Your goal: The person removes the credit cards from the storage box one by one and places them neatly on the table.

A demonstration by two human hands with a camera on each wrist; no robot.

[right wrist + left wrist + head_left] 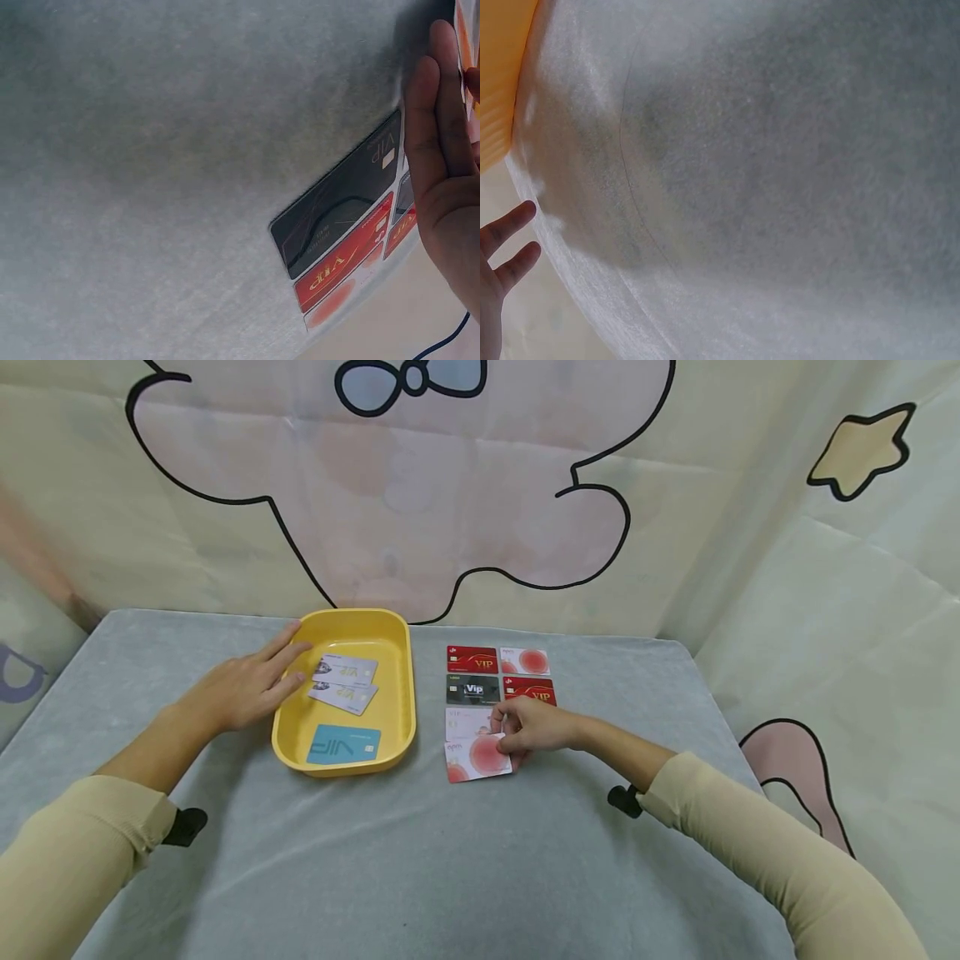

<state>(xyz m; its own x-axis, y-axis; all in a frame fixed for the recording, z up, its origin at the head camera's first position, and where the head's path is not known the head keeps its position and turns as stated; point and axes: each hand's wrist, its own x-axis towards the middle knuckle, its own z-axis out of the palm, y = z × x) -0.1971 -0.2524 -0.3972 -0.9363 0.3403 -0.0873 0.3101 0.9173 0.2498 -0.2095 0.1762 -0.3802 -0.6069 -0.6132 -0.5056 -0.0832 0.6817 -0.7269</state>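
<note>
My right hand [536,729] pinches the right edge of a white card with red circles [472,760], at the near left of a card layout on the cloth. Just beyond it lies a pale card [465,723], partly covered. A black VIP card [341,199] shows in the right wrist view; my right hand hides it in the head view. My left hand [251,683] rests at the left rim of a yellow tray [405,693], fingers spread and fairly straight. Inside the tray are two pale purple VIP cards [345,670] and a teal VIP card [343,745].
Farther back in the layout are a red VIP card [472,659], another white card with a red circle [524,661], a dark Vip card [472,689] and a second red VIP card [529,688]. Grey cloth [420,868] covers the table, with a patterned curtain [420,527] behind.
</note>
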